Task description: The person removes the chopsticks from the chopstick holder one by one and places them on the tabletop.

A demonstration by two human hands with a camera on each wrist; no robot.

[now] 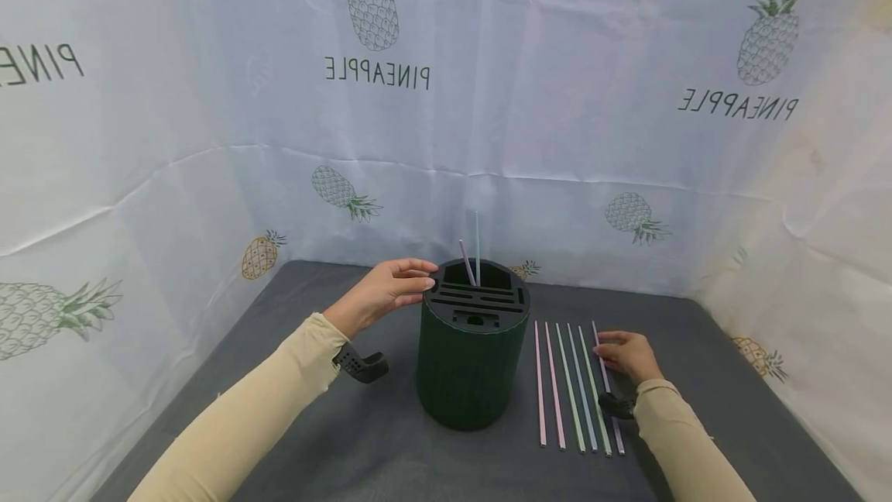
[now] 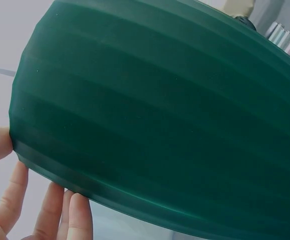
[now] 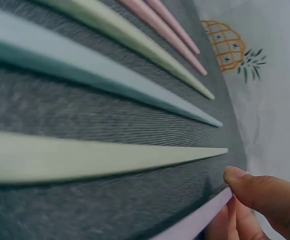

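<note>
A dark green utensil holder (image 1: 470,370) with a black slotted lid (image 1: 477,297) stands upright on the table. My left hand (image 1: 390,289) holds its upper left rim; in the left wrist view the thumb and fingertips meet the edge of the green wall (image 2: 150,115). A purple chopstick (image 1: 467,262) and a light blue chopstick (image 1: 477,242) stick up from the back compartment. On the right, my right hand (image 1: 627,355) pinches the thin far end of another purple chopstick (image 3: 202,220), the rightmost of the row, between thumb and fingers.
Beside the holder lie several chopsticks side by side: two pink (image 1: 540,393), two pale green (image 1: 571,390) and one blue (image 1: 584,390). Dark grey cloth (image 1: 355,440) covers the table. White pineapple-print curtains (image 1: 446,122) enclose the back and sides.
</note>
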